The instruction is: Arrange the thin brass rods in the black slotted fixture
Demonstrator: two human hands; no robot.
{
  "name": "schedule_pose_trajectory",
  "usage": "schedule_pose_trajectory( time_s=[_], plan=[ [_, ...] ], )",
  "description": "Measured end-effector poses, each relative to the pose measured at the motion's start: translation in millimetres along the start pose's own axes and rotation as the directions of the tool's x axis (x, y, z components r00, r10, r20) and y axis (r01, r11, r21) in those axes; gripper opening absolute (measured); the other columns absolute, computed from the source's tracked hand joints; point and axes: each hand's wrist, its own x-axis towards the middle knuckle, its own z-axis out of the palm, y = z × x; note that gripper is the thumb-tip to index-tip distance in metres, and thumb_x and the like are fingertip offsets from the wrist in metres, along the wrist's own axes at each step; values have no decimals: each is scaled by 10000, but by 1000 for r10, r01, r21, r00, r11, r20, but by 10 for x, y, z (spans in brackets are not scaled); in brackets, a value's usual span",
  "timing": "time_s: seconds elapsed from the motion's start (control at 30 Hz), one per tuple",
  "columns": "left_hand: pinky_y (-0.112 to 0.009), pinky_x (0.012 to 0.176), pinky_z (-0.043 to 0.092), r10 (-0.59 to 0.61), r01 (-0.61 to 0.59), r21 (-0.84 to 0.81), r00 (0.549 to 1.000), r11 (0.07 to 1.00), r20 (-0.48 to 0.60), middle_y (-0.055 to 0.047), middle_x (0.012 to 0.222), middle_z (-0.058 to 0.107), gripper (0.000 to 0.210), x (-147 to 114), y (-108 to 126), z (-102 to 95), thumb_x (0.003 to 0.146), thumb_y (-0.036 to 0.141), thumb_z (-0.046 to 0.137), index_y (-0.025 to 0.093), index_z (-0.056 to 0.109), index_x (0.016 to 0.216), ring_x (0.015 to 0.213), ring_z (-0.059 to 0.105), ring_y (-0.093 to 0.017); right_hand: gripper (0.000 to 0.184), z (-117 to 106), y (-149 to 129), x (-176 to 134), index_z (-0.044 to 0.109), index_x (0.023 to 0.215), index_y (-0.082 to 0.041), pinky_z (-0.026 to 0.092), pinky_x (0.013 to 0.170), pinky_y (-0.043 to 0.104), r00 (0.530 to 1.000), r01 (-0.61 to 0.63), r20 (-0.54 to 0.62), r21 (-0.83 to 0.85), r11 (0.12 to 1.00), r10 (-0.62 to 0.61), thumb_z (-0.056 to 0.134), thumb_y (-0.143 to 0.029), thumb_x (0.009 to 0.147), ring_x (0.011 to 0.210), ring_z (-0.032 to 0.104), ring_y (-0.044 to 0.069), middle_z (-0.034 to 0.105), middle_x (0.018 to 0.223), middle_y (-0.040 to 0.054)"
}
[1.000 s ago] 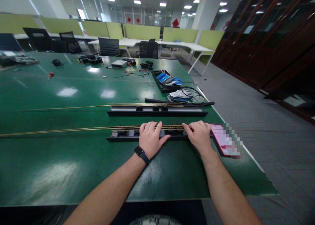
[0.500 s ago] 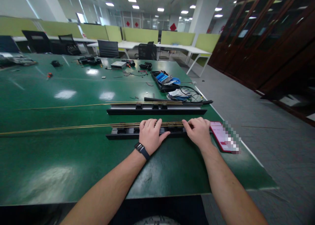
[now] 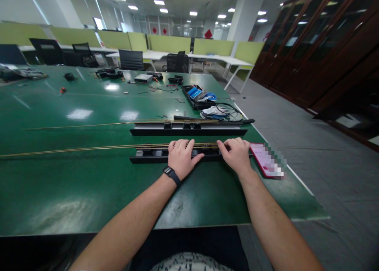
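- While the left hand (image 3: pixel 181 157) spreads over the near golden rods (image 3: pixel 154 146), thumb out, I cannot tell whether it grips them.
- The right hand (image 3: pixel 237 154) curls narrowly farther along — its hold unclear.
- Those rods lie along the near black rail (image 3: pixel 149 160) on the green table (image 3: pixel 103 192).

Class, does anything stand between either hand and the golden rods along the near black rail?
Nothing visible does: the left hand lies over the golden rods, and the right hand is at them, farther right. The phone lies on the right hand's outer side.
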Motion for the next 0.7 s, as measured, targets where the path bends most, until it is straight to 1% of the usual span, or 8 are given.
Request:
schedule_pose_trajectory(
  time_s=[0.3, 0.7],
  plan=[
    [-483, 1046, 374, 0, 0, 7, 1000, 1000, -1, -128, 1218, 729, 527, 0, 16, -21, 926, 578, 690, 200, 674, 1292, 1158, 636, -305, 482, 1, 23, -6, 615, 683, -218, 282, 869, 412, 1000, 4, 2, 1, 1000, -4, 526, -557, 1013, 840, 563, 220, 700, 740, 42],
    [-481, 1041, 376, -3, 3, 7, 1000, 1000, 12, -114, 1226, 727, 552, 5, 11, -17, 913, 577, 711, 198, 665, 1311, 1168, 633, -293, 474, 14, 26, -7, 619, 680, -215, 270, 866, 403, 1000, 12, -18, 32, 999, -12, 542, -552, 1006, 819, 548, 207, 690, 727, 35]
  ],
)
